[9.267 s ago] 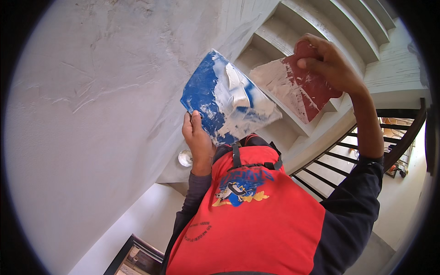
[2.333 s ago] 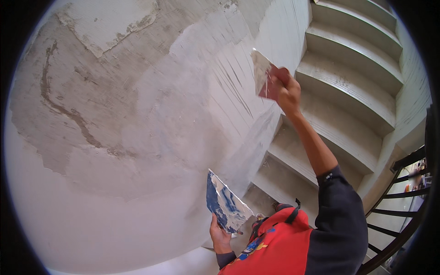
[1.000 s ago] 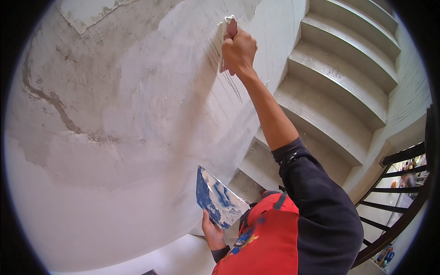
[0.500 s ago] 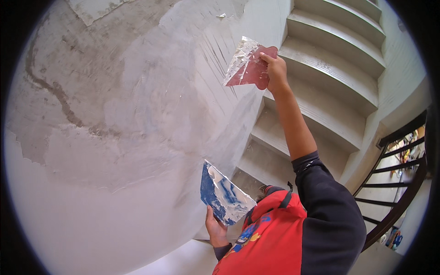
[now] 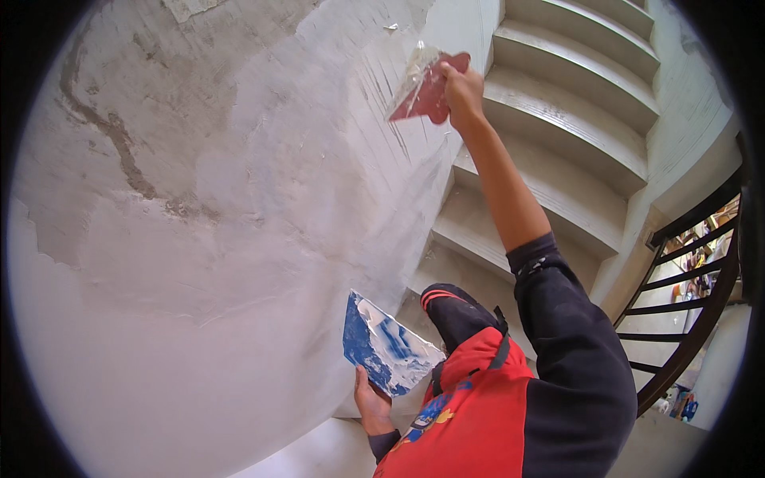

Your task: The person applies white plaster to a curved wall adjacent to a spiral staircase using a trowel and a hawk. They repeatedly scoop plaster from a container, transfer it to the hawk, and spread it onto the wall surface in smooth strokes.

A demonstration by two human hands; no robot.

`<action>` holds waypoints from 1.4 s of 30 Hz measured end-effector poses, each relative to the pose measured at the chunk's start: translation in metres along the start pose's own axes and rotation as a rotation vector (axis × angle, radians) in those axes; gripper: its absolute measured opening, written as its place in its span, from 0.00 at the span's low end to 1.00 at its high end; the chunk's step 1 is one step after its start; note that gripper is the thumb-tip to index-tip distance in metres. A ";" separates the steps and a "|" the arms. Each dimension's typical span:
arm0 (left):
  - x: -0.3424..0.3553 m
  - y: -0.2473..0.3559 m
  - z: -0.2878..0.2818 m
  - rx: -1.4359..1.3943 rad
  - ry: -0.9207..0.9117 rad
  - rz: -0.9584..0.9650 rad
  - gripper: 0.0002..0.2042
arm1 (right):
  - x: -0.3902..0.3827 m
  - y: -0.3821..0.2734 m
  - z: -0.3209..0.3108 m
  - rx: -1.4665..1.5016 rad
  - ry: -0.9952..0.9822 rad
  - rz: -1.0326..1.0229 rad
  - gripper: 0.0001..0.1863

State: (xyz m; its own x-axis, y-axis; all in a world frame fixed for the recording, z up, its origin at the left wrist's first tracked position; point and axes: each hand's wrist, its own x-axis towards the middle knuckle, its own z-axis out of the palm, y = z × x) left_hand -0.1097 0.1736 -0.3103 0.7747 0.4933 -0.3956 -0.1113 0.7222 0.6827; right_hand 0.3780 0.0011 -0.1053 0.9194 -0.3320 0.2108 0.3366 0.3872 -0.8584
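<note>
In my right hand [image 5: 464, 89] is a dark red plastic putty spreader [image 5: 426, 94], its long edge caked with white filler. The arm stretches up and forward, and the spreader's edge lies at or close against the wall [image 5: 295, 151]; I cannot tell whether it touches. Lower down, my left hand [image 5: 373, 400] grips a blue spreader [image 5: 360, 344] by one edge. A thick smear of white filler [image 5: 402, 346] covers much of its face. The blue spreader is held near my body, tilted, apart from the wall.
Curved concrete steps [image 5: 558, 143] climb along the wall's right side. A dark railing [image 5: 697, 319] bends round at the right, with blurred items beyond it. A brown crack [image 5: 119, 147] runs through rough grey plaster at upper left. My bent knee [image 5: 454, 315] shows above the lower steps.
My right hand has moved up and slightly left with the red spreader, its blade now more tilted. The blue spreader sits slightly lower and further left. My knee has come into view.
</note>
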 end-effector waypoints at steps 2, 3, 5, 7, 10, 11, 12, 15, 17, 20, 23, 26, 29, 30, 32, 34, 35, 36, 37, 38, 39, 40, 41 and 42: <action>-0.003 -0.001 -0.002 0.013 0.009 0.010 0.20 | 0.014 -0.007 0.020 -0.125 0.053 -0.054 0.10; -0.002 -0.002 -0.004 0.024 0.012 0.008 0.21 | 0.020 -0.012 0.029 -0.199 0.086 -0.060 0.11; -0.003 -0.001 -0.004 0.054 0.027 0.006 0.22 | 0.026 -0.016 0.041 -0.309 0.104 -0.032 0.13; -0.007 0.002 -0.001 0.091 0.050 0.007 0.22 | 0.026 -0.016 0.047 -0.379 0.074 0.036 0.14; -0.024 0.010 0.014 0.117 0.129 0.015 0.22 | -0.001 -0.012 0.058 -0.523 0.033 -0.016 0.14; -0.034 0.015 0.026 0.102 0.148 0.008 0.22 | -0.013 -0.013 0.061 -0.499 0.019 -0.037 0.14; -0.038 0.015 0.039 0.076 0.157 0.006 0.21 | -0.022 -0.016 0.064 -0.473 0.002 -0.072 0.13; -0.049 0.013 0.075 0.035 0.170 0.025 0.21 | -0.048 -0.033 0.063 -0.402 -0.140 -0.017 0.12; -0.052 0.011 0.092 0.018 0.173 0.021 0.21 | -0.053 -0.030 0.058 -0.315 -0.174 -0.020 0.13; -0.057 0.012 0.108 0.003 0.195 -0.001 0.22 | -0.066 -0.014 0.042 -0.198 -0.174 -0.017 0.13; -0.058 0.015 0.110 0.002 0.209 -0.016 0.22 | -0.075 0.006 0.025 -0.134 -0.108 0.007 0.11; -0.055 0.017 0.105 -0.004 0.202 -0.025 0.23 | -0.071 0.007 0.017 -0.173 -0.111 0.048 0.10; -0.055 0.021 0.108 0.033 0.224 -0.004 0.23 | -0.077 0.004 0.032 -0.219 -0.098 -0.075 0.11; -0.055 0.022 0.112 0.030 0.216 -0.005 0.23 | -0.078 0.005 0.039 -0.235 -0.088 -0.134 0.12; -0.056 0.024 0.118 0.021 0.204 -0.001 0.23 | -0.081 0.007 0.053 -0.300 -0.060 -0.230 0.15; -0.054 0.020 0.119 0.003 0.197 0.006 0.23 | -0.082 0.015 0.066 -0.408 -0.004 -0.324 0.18; -0.054 0.016 0.115 -0.012 0.212 0.021 0.23 | -0.088 0.012 0.074 -0.453 -0.063 -0.284 0.20; -0.055 0.014 0.112 -0.025 0.232 0.035 0.23 | -0.095 0.011 0.082 -0.479 -0.046 -0.333 0.19; -0.055 0.012 0.110 -0.029 0.237 0.046 0.23 | -0.102 0.010 0.089 -0.506 -0.028 -0.383 0.19; -0.057 0.007 0.106 -0.041 0.247 0.052 0.23 | -0.111 0.011 0.092 -0.540 -0.017 -0.432 0.18; -0.057 0.002 0.104 -0.051 0.257 0.056 0.23 | -0.120 0.014 0.092 -0.527 -0.039 -0.464 0.17; -0.055 0.000 0.101 -0.060 0.252 0.052 0.23 | -0.125 0.018 0.087 -0.495 -0.062 -0.484 0.17; -0.053 0.000 0.099 -0.071 0.250 0.050 0.23 | -0.129 0.021 0.082 -0.459 -0.087 -0.504 0.17; -0.052 -0.002 0.098 -0.080 0.247 0.048 0.23 | -0.131 0.024 0.078 -0.423 -0.111 -0.523 0.16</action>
State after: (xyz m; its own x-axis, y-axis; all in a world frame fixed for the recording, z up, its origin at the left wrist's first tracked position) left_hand -0.0890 0.0986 -0.2307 0.5933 0.6239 -0.5087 -0.2008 0.7266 0.6570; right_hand 0.2809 0.1208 -0.1170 0.6805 -0.2850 0.6751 0.6546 -0.1775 -0.7348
